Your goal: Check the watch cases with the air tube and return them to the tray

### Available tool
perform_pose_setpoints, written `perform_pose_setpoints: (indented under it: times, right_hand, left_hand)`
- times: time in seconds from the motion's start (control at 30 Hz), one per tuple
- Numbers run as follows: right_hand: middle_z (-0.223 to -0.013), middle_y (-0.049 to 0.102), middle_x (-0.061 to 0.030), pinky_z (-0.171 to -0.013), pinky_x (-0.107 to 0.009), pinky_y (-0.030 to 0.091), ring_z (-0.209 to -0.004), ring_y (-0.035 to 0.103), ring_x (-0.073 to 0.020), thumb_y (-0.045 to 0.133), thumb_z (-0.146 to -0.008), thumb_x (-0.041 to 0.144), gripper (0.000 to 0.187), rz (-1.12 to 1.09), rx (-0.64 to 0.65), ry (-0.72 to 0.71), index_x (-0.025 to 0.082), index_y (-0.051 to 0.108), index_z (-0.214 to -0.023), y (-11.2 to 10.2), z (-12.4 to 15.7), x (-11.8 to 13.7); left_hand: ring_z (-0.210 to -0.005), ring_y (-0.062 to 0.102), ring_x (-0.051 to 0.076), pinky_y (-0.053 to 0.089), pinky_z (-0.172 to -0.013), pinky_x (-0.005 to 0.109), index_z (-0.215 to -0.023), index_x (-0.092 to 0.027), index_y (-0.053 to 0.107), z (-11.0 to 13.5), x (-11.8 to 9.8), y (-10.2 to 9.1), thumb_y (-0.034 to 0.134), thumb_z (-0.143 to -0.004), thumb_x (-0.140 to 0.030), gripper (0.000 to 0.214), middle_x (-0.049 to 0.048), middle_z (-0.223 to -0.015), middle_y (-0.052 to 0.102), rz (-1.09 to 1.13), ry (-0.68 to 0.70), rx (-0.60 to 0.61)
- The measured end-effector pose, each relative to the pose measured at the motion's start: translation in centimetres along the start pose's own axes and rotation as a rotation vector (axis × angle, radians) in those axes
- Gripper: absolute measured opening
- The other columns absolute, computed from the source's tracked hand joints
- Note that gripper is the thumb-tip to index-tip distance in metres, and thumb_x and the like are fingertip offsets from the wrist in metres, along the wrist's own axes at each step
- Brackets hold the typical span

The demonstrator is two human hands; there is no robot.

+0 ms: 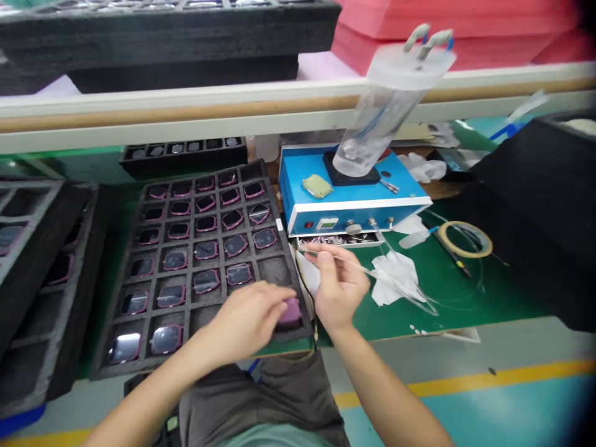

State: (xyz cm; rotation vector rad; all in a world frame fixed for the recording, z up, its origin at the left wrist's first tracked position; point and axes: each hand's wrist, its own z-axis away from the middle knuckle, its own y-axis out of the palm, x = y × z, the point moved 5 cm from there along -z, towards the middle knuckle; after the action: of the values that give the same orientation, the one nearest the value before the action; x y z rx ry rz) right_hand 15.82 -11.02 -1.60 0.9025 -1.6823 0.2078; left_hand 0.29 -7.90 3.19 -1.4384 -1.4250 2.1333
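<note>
My left hand (251,313) is closed on a purple watch case (291,312) at the front right corner of a black foam tray (275,269). Thumb and fingers grip its edge; whether it touches the compartment floor, I cannot tell. Several purple-rimmed watch cases with dark glassy faces (171,295) lie in the other compartments. Just beyond the tray's right edge, my right hand (342,285) pinches a thin clear tube (347,261). The tube's tip points left, and its other end trails right across the table.
A blue dispenser box (298,177) bears a clear cylinder (372,124) and a yellowish square piece (317,185). White tissue (395,276) and a tape roll (465,239) lie right. More foam trays (77,292) are stacked left. A shelf edge (186,115) crosses above.
</note>
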Motion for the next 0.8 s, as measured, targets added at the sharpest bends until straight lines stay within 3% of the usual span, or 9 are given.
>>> perform_pose_setpoints:
  times: [0.1, 0.2, 0.3, 0.4, 0.5, 0.57, 0.7, 0.8]
  right_hand:
    - [-0.093, 0.08, -0.0053, -0.077, -0.034, 0.069, -0.086, 0.079, -0.0184, 0.069, -0.096, 0.032, 0.014, -0.023, -0.025, 0.06, 0.019, 0.073, -0.098, -0.3, -0.2, -0.3]
    - [-0.095, 0.08, -0.0059, -0.076, -0.034, 0.069, -0.087, 0.078, -0.0186, 0.07, -0.096, 0.032, 0.015, -0.025, -0.018, 0.082, 0.019, 0.074, -0.098, -0.5, 0.0, -0.4]
    - [-0.101, 0.08, -0.0074, -0.079, -0.036, 0.069, -0.093, 0.078, -0.0203, 0.069, -0.097, 0.032, 0.016, 0.007, 0.038, 0.075, 0.02, 0.077, -0.101, -0.3, 0.4, -0.4]
    - [-0.108, 0.079, -0.0085, -0.087, -0.04, 0.068, -0.104, 0.076, -0.0231, 0.07, -0.096, 0.03, 0.014, 0.048, 0.082, -0.009, 0.021, 0.079, -0.102, -0.1, 0.7, -0.3]
    - [-0.106, 0.079, -0.0076, -0.089, -0.04, 0.067, -0.103, 0.076, -0.0226, 0.069, -0.097, 0.028, 0.013, 0.049, 0.102, -0.045, 0.023, 0.08, -0.102, 0.1, 1.0, -0.4]
    - [-0.105, 0.079, -0.0071, -0.088, -0.038, 0.067, -0.1, 0.077, -0.0212, 0.066, -0.099, 0.027, 0.016, 0.043, 0.121, -0.036, 0.024, 0.079, -0.106, 0.4, 1.1, -0.5]
    - [-0.109, 0.08, -0.0062, -0.095, -0.04, 0.065, -0.103, 0.077, -0.0209, 0.063, -0.1, 0.025, 0.017, 0.113, 0.218, -0.102, 0.024, 0.078, -0.109, 1.0, 1.2, -0.3]
    - [-0.11, 0.081, -0.006, -0.098, -0.042, 0.064, -0.106, 0.077, -0.0217, 0.063, -0.1, 0.023, 0.017, 0.159, 0.27, -0.138, 0.025, 0.078, -0.108, 1.4, 1.2, -0.3]
  left_hand:
    - [-0.089, 0.075, 0.026, 0.056, -0.083, 0.037, -0.115, -0.017, 0.078, 0.9, -1.8, 0.9, 0.051, -0.099, -0.016, 0.032, 0.0107, -0.098, 0.08, -0.274, 0.045, 0.138]
    - [-0.097, 0.074, 0.028, 0.056, -0.086, 0.038, -0.111, -0.018, 0.078, -0.8, -1.2, -0.7, 0.055, -0.1, -0.022, 0.026, 0.0124, -0.105, 0.079, -0.37, 0.022, 0.004]
    - [-0.109, 0.072, 0.031, 0.053, -0.095, 0.041, -0.109, -0.016, 0.078, -4.0, 1.7, -3.5, 0.058, -0.098, -0.019, 0.023, 0.0158, -0.112, 0.079, -0.44, -0.109, -0.198]
    - [-0.111, 0.071, 0.034, 0.051, -0.098, 0.044, -0.103, -0.012, 0.078, -6.6, 3.5, -4.5, 0.066, -0.091, -0.013, 0.017, 0.0195, -0.107, 0.079, -0.445, -0.13, -0.22]
    - [-0.106, 0.074, 0.031, 0.052, -0.096, 0.042, -0.109, -0.013, 0.077, -6.6, 3.7, -4.3, 0.058, -0.096, -0.014, 0.023, 0.0175, -0.103, 0.08, -0.449, -0.129, -0.257]
    - [-0.099, 0.076, 0.027, 0.056, -0.089, 0.037, -0.114, -0.016, 0.076, -5.5, 3.6, -3.9, 0.057, -0.099, -0.021, 0.025, 0.0132, -0.105, 0.082, -0.241, -0.149, -0.311]
    - [-0.088, 0.079, 0.023, 0.061, -0.082, 0.032, -0.108, -0.013, 0.078, -3.4, 4.5, -2.2, 0.076, -0.085, -0.03, 0.029, 0.0104, -0.101, 0.084, 0.61, -0.255, -0.372]
    - [-0.081, 0.078, 0.021, 0.062, -0.079, 0.031, -0.104, -0.011, 0.079, -2.9, 5.0, -1.1, 0.086, -0.074, -0.032, 0.037, 0.0101, -0.094, 0.084, 0.866, -0.317, -0.399]
